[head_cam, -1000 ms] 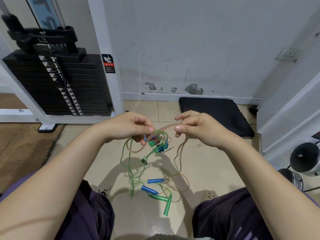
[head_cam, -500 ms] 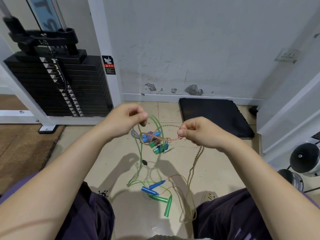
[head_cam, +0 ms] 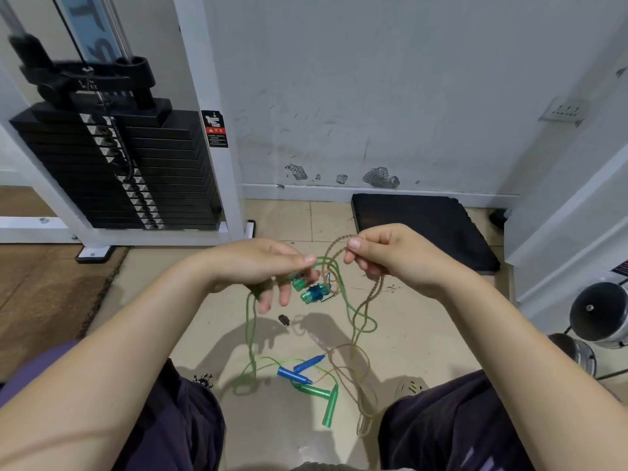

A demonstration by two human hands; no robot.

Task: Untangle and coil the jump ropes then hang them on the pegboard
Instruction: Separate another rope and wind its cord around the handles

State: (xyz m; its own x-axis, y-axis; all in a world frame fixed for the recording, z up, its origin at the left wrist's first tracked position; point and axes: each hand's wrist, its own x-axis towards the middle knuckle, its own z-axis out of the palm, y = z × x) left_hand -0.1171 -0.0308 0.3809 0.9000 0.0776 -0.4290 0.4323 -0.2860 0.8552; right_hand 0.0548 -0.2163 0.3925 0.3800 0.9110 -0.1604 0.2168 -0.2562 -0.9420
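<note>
Head view: my left hand (head_cam: 261, 266) pinches the green rope (head_cam: 252, 334) by the knot, lower fingers loose; my right hand (head_cam: 390, 256) pinches the brown rope (head_cam: 368, 300), now lifted higher and farther apart than a moment ago. Below both hands the handles (head_cam: 307, 377) lie on the floor (head_cam: 210, 317). The tangle looks looser, but isn't free.

Bare forearms and bare hands are seen; dark purple shorts (head_cam: 452, 426) and a purple sleeve (head_cam: 30, 372) are worn.
</note>
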